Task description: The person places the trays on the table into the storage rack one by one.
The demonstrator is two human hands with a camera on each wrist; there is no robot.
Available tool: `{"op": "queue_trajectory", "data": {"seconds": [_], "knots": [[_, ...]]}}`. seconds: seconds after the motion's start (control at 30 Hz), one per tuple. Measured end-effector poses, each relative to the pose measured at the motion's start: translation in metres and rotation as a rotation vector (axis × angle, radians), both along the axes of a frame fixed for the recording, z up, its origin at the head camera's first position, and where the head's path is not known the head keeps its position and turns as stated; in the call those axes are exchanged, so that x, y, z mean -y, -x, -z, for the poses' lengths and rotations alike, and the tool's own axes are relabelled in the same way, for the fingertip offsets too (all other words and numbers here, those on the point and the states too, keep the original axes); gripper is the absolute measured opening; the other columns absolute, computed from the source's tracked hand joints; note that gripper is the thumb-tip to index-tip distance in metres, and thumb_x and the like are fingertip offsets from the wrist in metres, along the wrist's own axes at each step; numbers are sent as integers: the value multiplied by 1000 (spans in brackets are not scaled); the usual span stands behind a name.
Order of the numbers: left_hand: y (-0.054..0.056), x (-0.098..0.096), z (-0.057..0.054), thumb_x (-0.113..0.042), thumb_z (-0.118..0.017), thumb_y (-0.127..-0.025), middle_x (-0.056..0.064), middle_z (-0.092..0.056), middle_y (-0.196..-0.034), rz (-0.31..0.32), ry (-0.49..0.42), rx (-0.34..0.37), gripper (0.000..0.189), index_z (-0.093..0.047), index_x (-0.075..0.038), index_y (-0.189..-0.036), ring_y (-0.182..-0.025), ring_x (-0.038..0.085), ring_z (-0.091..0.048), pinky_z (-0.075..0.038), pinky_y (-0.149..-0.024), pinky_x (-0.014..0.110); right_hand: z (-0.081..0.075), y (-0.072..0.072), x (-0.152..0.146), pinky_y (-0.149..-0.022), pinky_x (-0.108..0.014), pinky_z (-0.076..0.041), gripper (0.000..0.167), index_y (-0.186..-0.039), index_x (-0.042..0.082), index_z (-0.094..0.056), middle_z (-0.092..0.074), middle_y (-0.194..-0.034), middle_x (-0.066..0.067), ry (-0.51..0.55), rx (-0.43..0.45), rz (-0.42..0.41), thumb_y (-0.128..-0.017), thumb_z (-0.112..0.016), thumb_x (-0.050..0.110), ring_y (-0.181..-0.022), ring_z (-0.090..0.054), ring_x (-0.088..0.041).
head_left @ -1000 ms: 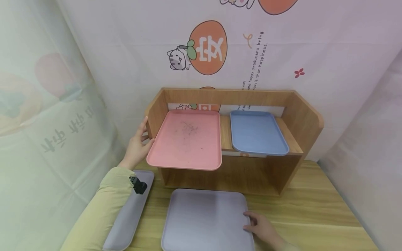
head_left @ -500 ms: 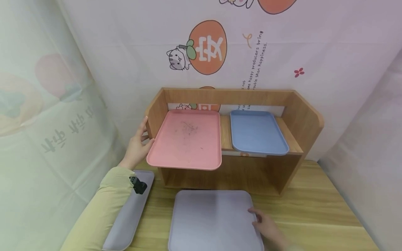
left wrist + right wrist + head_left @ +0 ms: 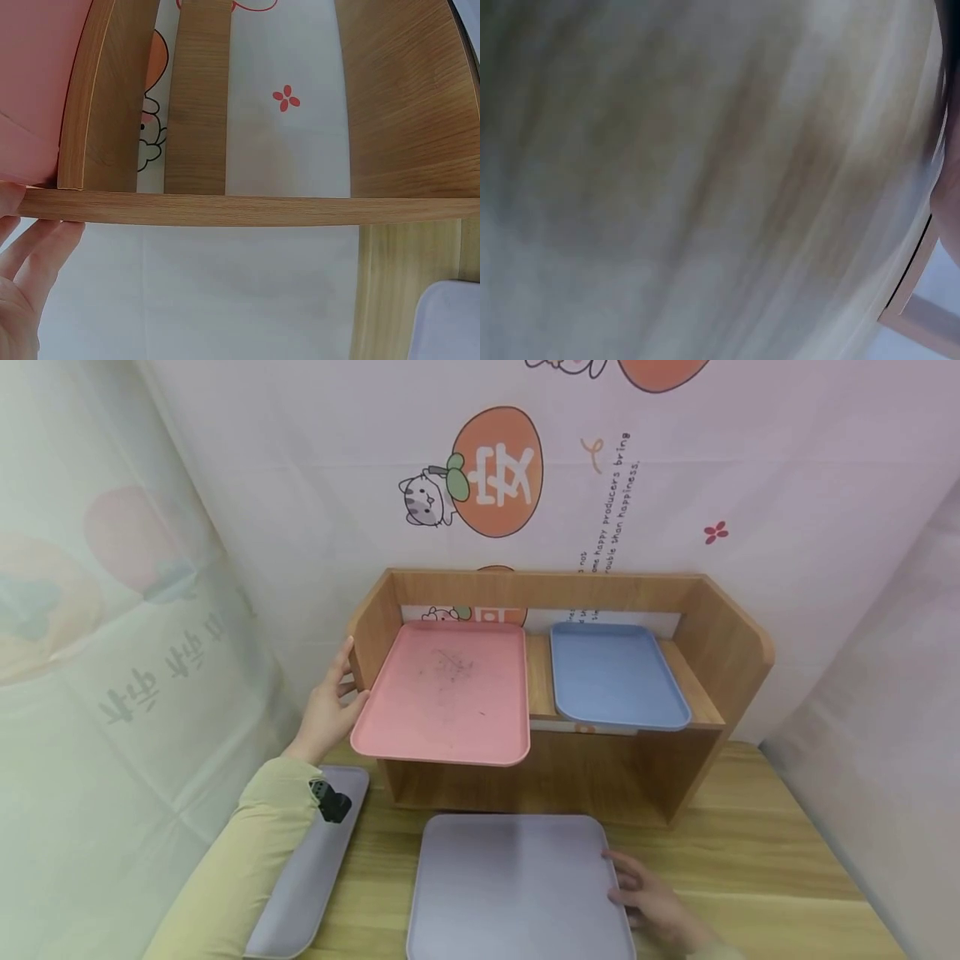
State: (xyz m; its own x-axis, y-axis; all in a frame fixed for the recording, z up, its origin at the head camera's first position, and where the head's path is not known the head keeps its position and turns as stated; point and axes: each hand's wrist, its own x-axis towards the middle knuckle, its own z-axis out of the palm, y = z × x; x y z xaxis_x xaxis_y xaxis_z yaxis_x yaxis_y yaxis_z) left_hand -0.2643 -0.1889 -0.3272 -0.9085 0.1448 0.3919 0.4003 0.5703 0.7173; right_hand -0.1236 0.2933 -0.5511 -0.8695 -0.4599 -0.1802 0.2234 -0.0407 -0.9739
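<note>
A wooden desk shelf [image 3: 551,587] stands at the back, with a pink tray [image 3: 465,702] and a smaller blue tray [image 3: 617,681] on its upper board. My left hand [image 3: 324,714] rests on the shelf's left side panel, its thumb close to the pink tray's edge. In the left wrist view, straight fingers [image 3: 46,259] touch the panel's outer face. A lavender tray [image 3: 517,889] is in front of the shelf. My right hand [image 3: 654,902] grips its right rim with curled fingers. A blurred surface fills most of the right wrist view.
Another lavender tray [image 3: 307,877] lies at the left, partly under my left sleeve [image 3: 232,860]. The wood-grain table [image 3: 757,860] extends to the right. Printed white cloth [image 3: 315,468] hangs behind and at both sides. The shelf's lower compartment [image 3: 592,777] faces me.
My right hand and the front lavender tray have shifted a little to the right together. My left hand, the shelf and the trays on it have stayed in place.
</note>
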Motion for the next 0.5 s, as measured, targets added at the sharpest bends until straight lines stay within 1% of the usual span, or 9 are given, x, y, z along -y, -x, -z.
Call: {"op": "queue_trajectory", "data": {"seconds": [0.03, 0.1, 0.3, 0.5], "knots": [[0, 0, 0, -3, -57, -92, 27, -37, -142, 1, -1, -1, 87, -5, -38, -152, -118, 48, -51, -49, -92, 54, 0, 0, -1, -78, -38, -57, 54, -125, 47, -49, -57, -110, 1, 22, 6, -10, -93, -53, 4, -93, -63, -15], [0, 0, 0, -3, -57, -92, 27, -36, -142, 3, -2, 0, 87, -5, -38, -152, -118, 49, -51, -49, -92, 54, -2, 0, -3, -79, -38, -57, 57, -124, 51, -48, -56, -110, 1, 60, 8, -33, -94, -51, 2, -93, -63, -14], [-1, -1, -1, -4, -57, -92, 27, -36, -142, 4, -2, 12, 86, -4, -37, -152, -119, 49, -50, -48, -92, 54, -4, 0, -5, -80, -38, -57, 62, -127, 50, -47, -57, -107, 0, 156, 22, -92, -96, -43, -3, -92, -63, -12], [-2, -1, -1, -4, -57, -92, 27, -36, -142, 3, -4, 13, 87, -3, -38, -152, -120, 49, -49, -47, -94, 54, -4, 1, -6, -80, -37, -58, 63, -128, 49, -47, -57, -108, 0, 205, 19, -99, -96, -40, -6, -92, -63, -11]]}}
